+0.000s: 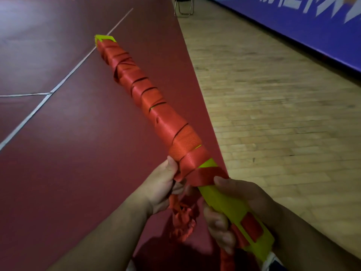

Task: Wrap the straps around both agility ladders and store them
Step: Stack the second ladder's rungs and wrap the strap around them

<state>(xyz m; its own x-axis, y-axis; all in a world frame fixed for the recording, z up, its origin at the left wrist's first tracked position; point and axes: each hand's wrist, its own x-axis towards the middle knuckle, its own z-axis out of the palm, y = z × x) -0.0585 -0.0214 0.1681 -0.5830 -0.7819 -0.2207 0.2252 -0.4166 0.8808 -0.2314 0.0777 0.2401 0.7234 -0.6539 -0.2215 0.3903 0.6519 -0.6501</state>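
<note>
Head view. The floor on the left is a dark red mat (88, 163), smooth with a dull sheen, crossed by white lines (64, 80) that meet at a junction near the left edge. The mat's straight edge runs diagonally from the top centre down toward the hands; beyond it, on the right, lies pale wooden floor (273, 114) laid in short strips. A blue banner (312, 26) with white lettering, cut off by the frame, borders the wood at upper right. The legs of a metal chair (183, 7) stand at the top, just past the mat's far corner. Both the mat and the wood lie open around the person, and the chair is well apart from the hands. The agility ladder (224, 204) is gathered into one long yellow-green bundle, held in the air over the mat's edge and tilted away and to the left. Most of its length is wound in an orange-red strap (148, 94) in overlapping turns; yellow-green shows only at the far tip and at the near end. The left hand (164, 184) comes in from lower left and pinches the nearest turn of strap against the bundle, with a crumpled loose tail of strap hanging just beneath it. The right hand (240, 204) grips the bare near end, thumb on top touching the last turn, fingers curled underneath.
</note>
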